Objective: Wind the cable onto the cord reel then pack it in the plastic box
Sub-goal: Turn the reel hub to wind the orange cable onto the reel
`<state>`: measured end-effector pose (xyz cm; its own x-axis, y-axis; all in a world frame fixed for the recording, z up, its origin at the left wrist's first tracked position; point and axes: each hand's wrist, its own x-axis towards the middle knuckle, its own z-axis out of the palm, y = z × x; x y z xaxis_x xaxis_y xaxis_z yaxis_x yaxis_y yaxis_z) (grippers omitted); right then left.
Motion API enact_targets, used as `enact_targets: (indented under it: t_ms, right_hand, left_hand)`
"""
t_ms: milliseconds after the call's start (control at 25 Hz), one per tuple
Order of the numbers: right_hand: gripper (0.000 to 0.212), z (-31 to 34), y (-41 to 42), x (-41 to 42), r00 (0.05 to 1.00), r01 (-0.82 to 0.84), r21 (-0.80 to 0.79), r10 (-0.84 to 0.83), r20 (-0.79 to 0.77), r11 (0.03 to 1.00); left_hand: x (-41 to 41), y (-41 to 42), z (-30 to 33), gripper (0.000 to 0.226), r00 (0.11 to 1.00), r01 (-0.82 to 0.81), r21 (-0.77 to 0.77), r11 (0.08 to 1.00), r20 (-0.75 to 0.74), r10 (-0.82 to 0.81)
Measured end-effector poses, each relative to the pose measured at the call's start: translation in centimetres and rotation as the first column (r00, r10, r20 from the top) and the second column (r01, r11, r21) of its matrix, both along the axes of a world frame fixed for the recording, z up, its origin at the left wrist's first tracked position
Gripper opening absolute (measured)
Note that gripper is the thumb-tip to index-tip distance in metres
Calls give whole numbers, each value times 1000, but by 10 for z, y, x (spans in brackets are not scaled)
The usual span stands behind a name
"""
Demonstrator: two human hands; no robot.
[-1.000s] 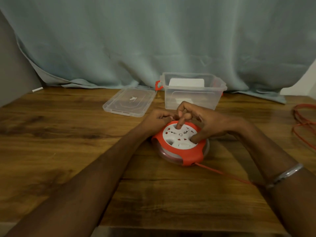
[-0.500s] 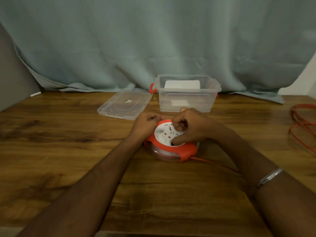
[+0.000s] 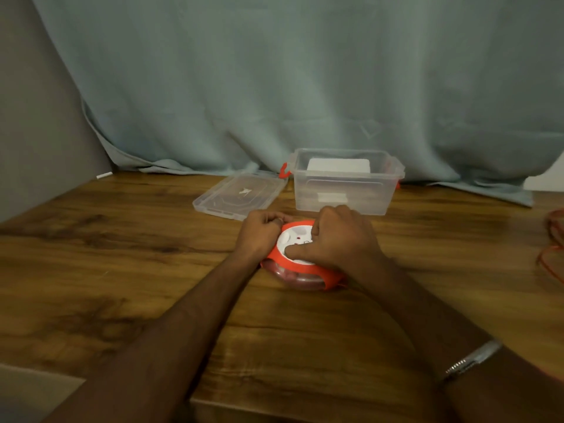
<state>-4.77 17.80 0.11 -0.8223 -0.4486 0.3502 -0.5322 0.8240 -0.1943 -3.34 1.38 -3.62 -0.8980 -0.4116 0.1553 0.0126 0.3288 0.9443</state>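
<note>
Both hands [image 3: 305, 236] gripping round reel [image 3: 300, 270]

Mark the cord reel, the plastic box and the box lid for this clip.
cord reel [image 3: 305, 268]: head view, on its orange front rim.
plastic box [image 3: 345, 193]: head view, on its clear front wall.
box lid [image 3: 241, 192]: head view, on its flat top face.

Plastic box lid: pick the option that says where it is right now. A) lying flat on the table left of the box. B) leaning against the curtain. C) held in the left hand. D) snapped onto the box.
A: the clear lid lies flat on the wooden table just left of the open plastic box, and both hands are on the cord reel instead.
</note>
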Motion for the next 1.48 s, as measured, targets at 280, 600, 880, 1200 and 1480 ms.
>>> enact_targets:
  t_ms: [280,600,880,1200,1480]
  right_hand:
    - [49,-4,-13,3,997,20,62,-15,-74,998]
    - [21,26,48,-27,816,-426,-147,449,363,893]
    - [33,18,52,-34,795,-433,-222,486,362,873]
    - [30,14,43,-27,900,-302,-223,355,254,927]
    - [58,3,19,-6,993,-89,-117,97,71,989]
  left_hand:
    - [-8,-5,-6,33,998,67,-13,998,12,-66]
    - [-8,-10,-5,30,992,126,-25,992,3,-126]
    - [5,-7,6,20,983,182,-51,982,19,-181]
    - [45,-37,-7,139,835,549,-299,780,237,-497]
    - [39,-39,-5,141,830,558,-367,744,239,-505]
